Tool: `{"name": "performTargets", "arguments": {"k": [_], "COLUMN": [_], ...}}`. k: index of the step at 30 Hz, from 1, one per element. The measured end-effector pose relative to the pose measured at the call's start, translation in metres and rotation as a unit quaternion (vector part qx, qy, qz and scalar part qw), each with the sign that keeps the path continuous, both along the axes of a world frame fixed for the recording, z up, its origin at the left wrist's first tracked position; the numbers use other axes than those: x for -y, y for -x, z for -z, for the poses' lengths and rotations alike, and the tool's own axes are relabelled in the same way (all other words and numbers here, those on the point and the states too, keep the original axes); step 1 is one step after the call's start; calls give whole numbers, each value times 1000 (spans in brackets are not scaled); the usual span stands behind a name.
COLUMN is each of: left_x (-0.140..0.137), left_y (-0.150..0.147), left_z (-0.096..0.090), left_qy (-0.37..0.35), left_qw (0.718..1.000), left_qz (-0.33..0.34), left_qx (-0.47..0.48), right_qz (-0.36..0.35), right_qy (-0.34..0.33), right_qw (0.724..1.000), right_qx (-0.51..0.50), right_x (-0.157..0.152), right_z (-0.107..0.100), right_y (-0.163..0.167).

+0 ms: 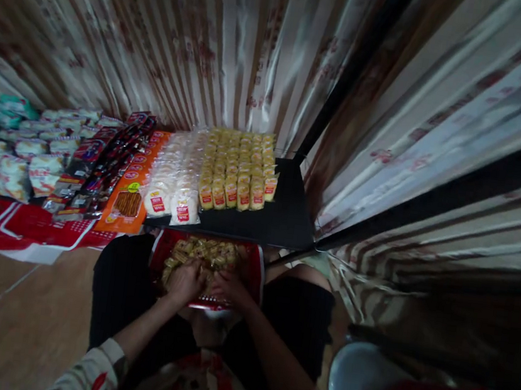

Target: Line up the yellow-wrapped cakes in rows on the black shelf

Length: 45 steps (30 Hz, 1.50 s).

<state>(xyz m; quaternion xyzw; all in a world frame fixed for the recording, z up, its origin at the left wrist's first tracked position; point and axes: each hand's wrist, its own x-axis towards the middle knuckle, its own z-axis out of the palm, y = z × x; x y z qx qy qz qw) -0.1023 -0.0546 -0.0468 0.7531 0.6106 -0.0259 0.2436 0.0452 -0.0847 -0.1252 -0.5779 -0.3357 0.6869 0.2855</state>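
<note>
A red plastic basket (pixel 257 277) rests between my knees, heaped with small yellow-wrapped snack packets (pixel 208 252). My left hand (pixel 187 282) is down in the basket at the left of the heap, its fingers curled in among the packets. Beside it, slightly apart, my right hand (pixel 229 286) bends its fingers onto the packets at the right. Both hands look closed, but the dim light and the heap hide what is between the fingertips.
On the black shelf (pixel 292 205) ahead stand rows of yellow snack packets (pixel 240 167), white packets (pixel 172 178), an orange bag (pixel 127 197), dark packets (pixel 107 163) and white-and-green packets (pixel 8 120). Red baskets (pixel 33 227) sit at left. Curtains and black posts close in behind and right. A pale tub (pixel 356 377) is lower right.
</note>
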Motion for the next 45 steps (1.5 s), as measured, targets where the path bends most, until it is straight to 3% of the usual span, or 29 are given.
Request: {"name": "performTargets", "arguments": {"k": [4,8,12,19,25,28,32,36,40,45], "left_x": [12,20,27,50,57,54,44,31,21,4], "left_y": [-10,-15,-16,-25,-37,-39,-46,-62,-83,-107], "left_z": [-9,-16,-21,-29,-41,-43,-36,-31,-39,-56], "left_qy": [-111,-222,-255,-249,-214,-157,-46,-19,-33,-51], "left_qw": [991,962,937,929,931,924,909,892,900,912], "left_qz": [6,38,84,94,-34,-105,-135,-165,-152,-100], "left_qx": [73,155,225,258,295,334,392,420,407,394], "right_qz": [104,150,199,237,236,227,220,231,224,287], "right_qy": [27,12,-13,-69,-157,-196,-247,-232,-237,-280], "right_qw": [989,975,964,961,957,953,943,945,945,913], "right_qx": [-97,-165,-176,-123,-58,-38,-31,-27,13,76], "right_x": [1,0,-2,3,0,-3,-3,3,8,-4], "right_z": [-19,-33,-46,-76,-93,-99,-108,-111,-108,-110], "right_y": [-9,-19,-25,-36,-40,-43,-48,-50,-50,-66]}}
